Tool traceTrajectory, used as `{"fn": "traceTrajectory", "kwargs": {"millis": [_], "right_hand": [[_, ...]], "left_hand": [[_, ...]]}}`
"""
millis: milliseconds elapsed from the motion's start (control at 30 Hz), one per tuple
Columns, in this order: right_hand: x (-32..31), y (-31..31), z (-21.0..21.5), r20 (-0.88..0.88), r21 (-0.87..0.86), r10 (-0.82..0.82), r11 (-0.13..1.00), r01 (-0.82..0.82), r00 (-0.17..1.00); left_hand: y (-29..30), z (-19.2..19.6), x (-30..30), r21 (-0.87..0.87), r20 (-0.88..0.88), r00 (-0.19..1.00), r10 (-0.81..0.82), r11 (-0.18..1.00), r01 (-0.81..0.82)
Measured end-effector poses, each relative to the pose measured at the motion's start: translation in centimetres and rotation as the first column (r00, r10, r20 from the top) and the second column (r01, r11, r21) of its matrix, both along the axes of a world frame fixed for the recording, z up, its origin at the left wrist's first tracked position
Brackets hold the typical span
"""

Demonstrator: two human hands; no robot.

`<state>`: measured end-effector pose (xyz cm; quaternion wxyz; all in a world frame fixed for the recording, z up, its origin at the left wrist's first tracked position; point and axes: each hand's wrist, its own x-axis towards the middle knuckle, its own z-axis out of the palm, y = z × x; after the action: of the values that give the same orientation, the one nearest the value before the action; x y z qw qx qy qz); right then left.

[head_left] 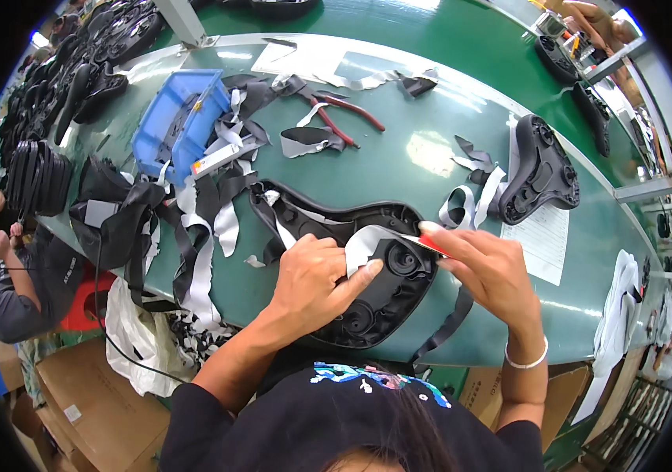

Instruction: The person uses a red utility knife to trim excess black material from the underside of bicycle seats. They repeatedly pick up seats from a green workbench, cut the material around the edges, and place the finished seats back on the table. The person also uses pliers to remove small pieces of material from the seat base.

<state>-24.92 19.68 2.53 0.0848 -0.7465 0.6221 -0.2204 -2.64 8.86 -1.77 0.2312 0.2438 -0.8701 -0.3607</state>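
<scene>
A black bicycle saddle (387,308) lies underside up on the green table before me, its narrow nose toward the far left. My left hand (312,279) is closed over its near-left side, pinching a trim strip (362,245), pale on one face and black on the other. Across the saddle's right edge, my right hand (489,271) is closed on a slim red-handled blade (432,245). Its thin metal end points left and meets the strip; the exact contact is too small to tell. A dark strip (452,324) hangs by the saddle's right side.
Red-handled pliers (344,118) lie beyond the saddle. At left stand a blue bin (182,118) and heaped strip scraps (204,259). Another saddle (540,173) rests on paper at right. A white bag (135,338) and cardboard box (100,401) sit below the table's left edge.
</scene>
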Motion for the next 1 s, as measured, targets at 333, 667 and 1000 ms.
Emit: {"fn": "traceTrajectory", "kwargs": {"millis": [333,667,1000], "right_hand": [[0.0,-2.3,2.1,-0.235,0.212,0.131,0.974,-0.081,0.963],[3.0,6.7,-1.1,0.126,0.307,-0.418,0.879,0.365,0.9],[6.4,8.1,-2.5,-0.188,0.196,-0.444,0.857,0.476,0.876]], "left_hand": [[-0.3,-0.5,2.1,0.033,-0.148,0.971,-0.19,0.98,0.197],[-3.4,2.3,-5.7,-0.128,-0.187,0.861,-0.474,0.88,0.457],[-3.8,1.3,-9.4,0.795,-0.604,0.789,0.109,0.144,0.589]]}}
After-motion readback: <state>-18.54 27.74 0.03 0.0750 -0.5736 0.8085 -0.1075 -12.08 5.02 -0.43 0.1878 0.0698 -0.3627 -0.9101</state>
